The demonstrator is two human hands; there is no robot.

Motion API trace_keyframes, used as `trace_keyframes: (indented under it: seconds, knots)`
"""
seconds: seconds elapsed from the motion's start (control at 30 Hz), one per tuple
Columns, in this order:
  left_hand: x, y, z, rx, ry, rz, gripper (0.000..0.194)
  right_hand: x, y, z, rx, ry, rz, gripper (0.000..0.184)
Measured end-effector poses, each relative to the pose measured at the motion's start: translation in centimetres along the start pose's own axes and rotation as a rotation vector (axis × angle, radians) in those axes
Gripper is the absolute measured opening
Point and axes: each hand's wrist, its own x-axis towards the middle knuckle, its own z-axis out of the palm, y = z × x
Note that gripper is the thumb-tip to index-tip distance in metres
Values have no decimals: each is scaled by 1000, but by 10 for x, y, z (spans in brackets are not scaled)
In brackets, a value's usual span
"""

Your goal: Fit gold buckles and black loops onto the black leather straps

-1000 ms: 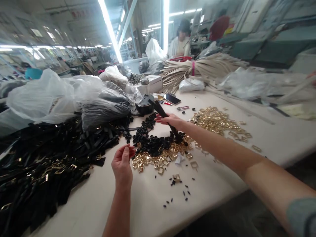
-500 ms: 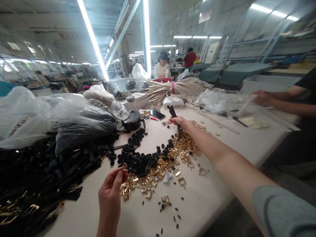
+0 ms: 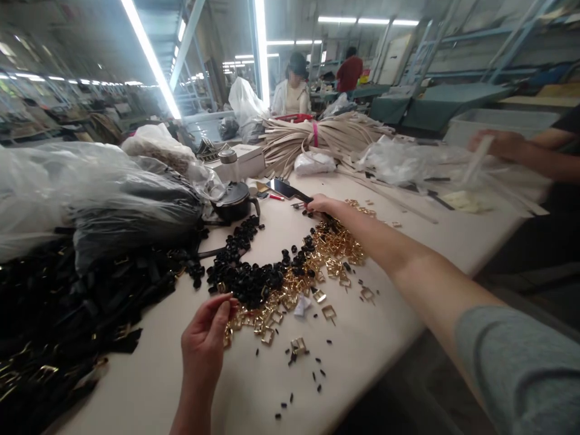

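My right hand [image 3: 324, 205] reaches across the table, its fingers closed round black strap pieces [image 3: 296, 193]. Their far ends lie tilted in front of the phone [image 3: 280, 188]. Below that hand spreads a pile of gold buckles [image 3: 338, 244]. My left hand [image 3: 206, 332] is pinched at the near left edge of the heap; whatever sits between its fingertips, if anything, is too small to make out. Just beyond its fingers is a pile of small black loops [image 3: 249, 281]. A crumpled white scrap [image 3: 301, 305] rests against the buckles.
Black straps with gold buckles [image 3: 90, 302] are heaped at left under plastic bags [image 3: 131, 199]. A black lidded pot [image 3: 233, 201] stands behind the loops. Farther back lies a bundle of beige strips [image 3: 290, 139]. At right, a co-worker's hands [image 3: 498, 145] handle a pale strip.
The black straps in my right hand have swung from nearly upright to slanting away leftward. My left hand stays pinched by the pile. The view has shifted slightly.
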Motion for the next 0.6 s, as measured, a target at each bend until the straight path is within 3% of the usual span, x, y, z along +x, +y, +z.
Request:
trace_keyframes:
  seconds: [0.17, 0.33, 0.6]
  knots:
    - [2, -2, -1, 7, -28, 18, 33, -21, -12, 18, -66, -144, -160, 19]
    - [2, -2, 0, -27, -46, 17, 31, -61, -13, 28, -111, -284, -232, 20]
    - [8, -2, -3, -207, -4, 11, 30, -119, -4, 62, 69, -194, -240, 24]
